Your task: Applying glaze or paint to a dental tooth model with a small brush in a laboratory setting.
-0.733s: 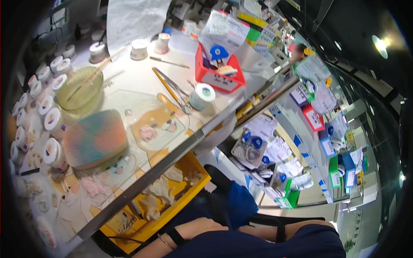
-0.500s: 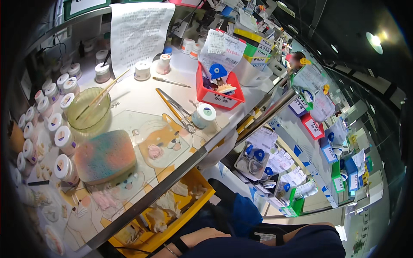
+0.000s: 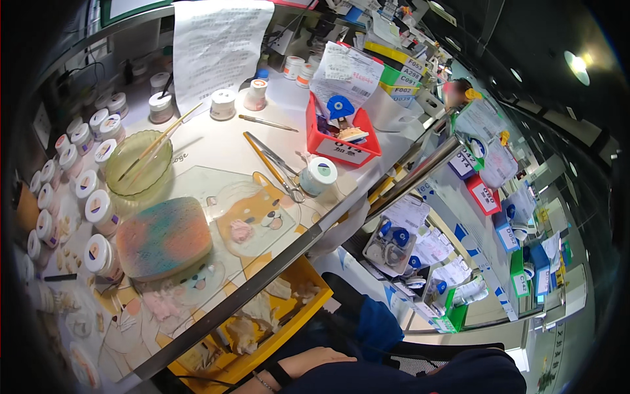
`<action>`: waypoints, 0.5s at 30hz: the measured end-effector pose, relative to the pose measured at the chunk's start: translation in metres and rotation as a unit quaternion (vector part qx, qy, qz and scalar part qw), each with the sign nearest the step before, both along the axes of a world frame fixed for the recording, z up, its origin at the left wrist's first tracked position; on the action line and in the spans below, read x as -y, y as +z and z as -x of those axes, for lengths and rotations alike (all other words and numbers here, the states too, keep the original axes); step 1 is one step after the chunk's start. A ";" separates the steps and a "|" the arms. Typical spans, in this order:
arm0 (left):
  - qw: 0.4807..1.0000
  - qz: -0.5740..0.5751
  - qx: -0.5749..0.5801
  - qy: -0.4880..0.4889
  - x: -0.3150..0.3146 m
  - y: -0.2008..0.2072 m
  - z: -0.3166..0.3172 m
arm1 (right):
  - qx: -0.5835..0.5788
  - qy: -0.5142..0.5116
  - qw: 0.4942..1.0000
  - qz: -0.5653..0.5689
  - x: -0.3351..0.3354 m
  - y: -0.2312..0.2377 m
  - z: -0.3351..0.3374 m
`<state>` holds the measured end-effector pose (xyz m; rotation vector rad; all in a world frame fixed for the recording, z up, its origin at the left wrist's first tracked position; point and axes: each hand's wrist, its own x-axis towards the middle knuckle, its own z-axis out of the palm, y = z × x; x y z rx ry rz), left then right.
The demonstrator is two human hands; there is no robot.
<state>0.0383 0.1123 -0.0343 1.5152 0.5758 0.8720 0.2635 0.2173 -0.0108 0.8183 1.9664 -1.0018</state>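
Note:
My left hand [image 3: 315, 358] lies low in the view beside the dark clothing, with a dark band and a bracelet at its wrist. Its fingers are largely covered, so their pose is unclear. My right hand is out of sight. Nearest to the left hand is an open yellow drawer [image 3: 321, 303] holding crumpled whitish tissues [image 3: 252, 315]. On the worktop above it are a multicoloured sponge [image 3: 164, 238], a ribbed green glass bowl [image 3: 157, 174] with a brush [image 3: 157, 143] across it, and a clear plate [image 3: 279, 226] bearing a pink lump [image 3: 241, 230].
White-lidded jars [image 3: 98, 255] crowd the left side. A lidded jar [image 3: 319, 174], metal tweezers [image 3: 279, 157] and a thin brush [image 3: 266, 123] lie near a red tray [image 3: 315, 131] holding a dental model [image 3: 353, 134]. A metal edge [image 3: 262, 282] borders the worktop. Other trays stand at right.
The whole view has shifted slightly, so the worktop sits a little farther right and lower. Less of my right forearm shows. The things on the worktop have not moved.

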 end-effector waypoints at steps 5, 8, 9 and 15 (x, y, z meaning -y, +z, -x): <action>1.000 -0.013 0.001 0.004 0.001 -0.001 -0.003 | -0.006 -0.002 1.000 0.000 -0.002 0.002 -0.004; 1.000 -0.019 0.000 0.014 0.002 0.002 -0.004 | -0.009 -0.002 1.000 0.000 -0.002 0.001 -0.007; 1.000 0.000 -0.006 0.014 0.004 0.004 -0.003 | -0.011 -0.002 1.000 0.002 -0.002 0.001 -0.009; 0.974 0.138 -0.173 0.045 -0.010 0.018 -0.004 | -0.025 -0.005 1.000 0.009 -0.001 0.006 -0.014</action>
